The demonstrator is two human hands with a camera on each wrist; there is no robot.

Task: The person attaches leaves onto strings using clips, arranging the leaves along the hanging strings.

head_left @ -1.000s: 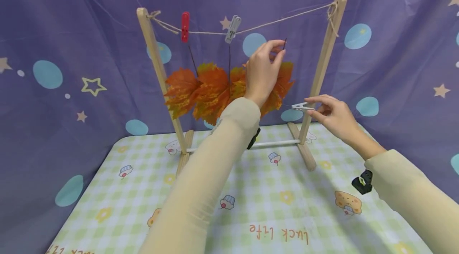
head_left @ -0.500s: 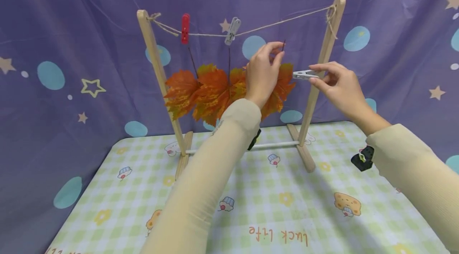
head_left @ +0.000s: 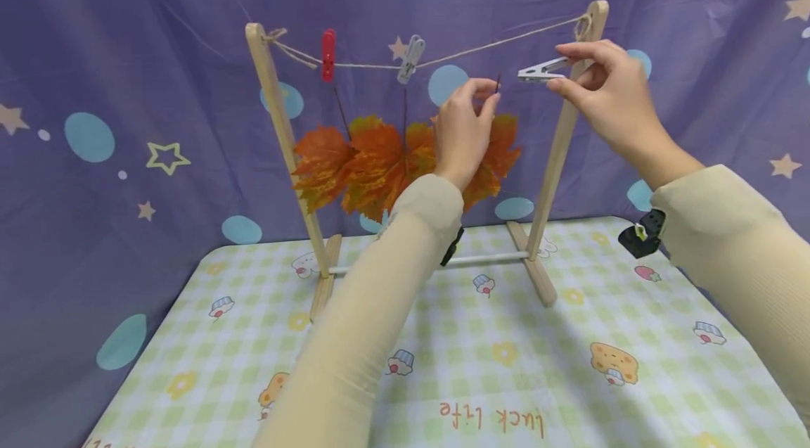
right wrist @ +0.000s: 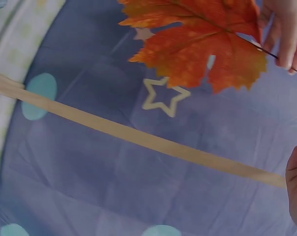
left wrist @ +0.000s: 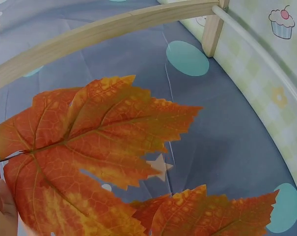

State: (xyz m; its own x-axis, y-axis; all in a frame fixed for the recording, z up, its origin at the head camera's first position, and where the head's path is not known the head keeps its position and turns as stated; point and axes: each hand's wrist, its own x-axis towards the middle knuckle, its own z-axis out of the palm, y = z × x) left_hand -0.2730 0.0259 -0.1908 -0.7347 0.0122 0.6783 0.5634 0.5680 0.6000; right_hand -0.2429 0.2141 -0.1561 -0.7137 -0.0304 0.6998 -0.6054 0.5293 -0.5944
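My left hand pinches the thin dark stem of an orange artificial maple leaf, its tip poking up below the twine. This leaf spreads large across the left wrist view, and the hand covers part of it in the head view. Between thumb and fingers, my right hand holds a light grey clothespin by its handles, its nose pointing left at the stem. A red clothespin and a grey clothespin grip the twine, each above a hanging leaf's stem.
The twine is tied between two wooden posts, a left post and a right post, joined low by a white rod. The stand is on a checked tablecloth, before a purple curtain.
My right hand has risen with the grey clothespin, from well below the stem's tip to about level with it. The left hand has stayed nearly still on the stem.
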